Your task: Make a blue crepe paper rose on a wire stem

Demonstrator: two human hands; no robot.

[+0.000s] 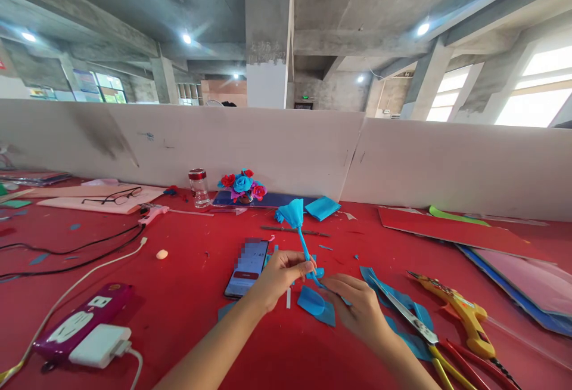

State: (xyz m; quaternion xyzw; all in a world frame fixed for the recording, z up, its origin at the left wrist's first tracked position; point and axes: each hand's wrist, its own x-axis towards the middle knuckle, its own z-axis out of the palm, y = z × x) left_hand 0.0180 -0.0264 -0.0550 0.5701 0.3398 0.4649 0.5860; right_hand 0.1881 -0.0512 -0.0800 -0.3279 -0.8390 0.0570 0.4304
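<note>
Apparently to keep its bloom upright, the blue paper flower [292, 214] is held above the red desk [179, 300], the left hand [283, 274] clamping fingers around its stem [303, 242] while the right hand [357, 300] pinches the lower end, perhaps for tension.

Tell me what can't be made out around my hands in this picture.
All in the head view:
Blue paper flower: part of its stem, hidden by your left hand's fingers.
Right hand: its palm, hidden by the back of the hand.
Silver-bladed scissors: handle ends, cut off by the bottom edge.
Black smartphone: smaller screen text, too small and partly pixelated.
</note>
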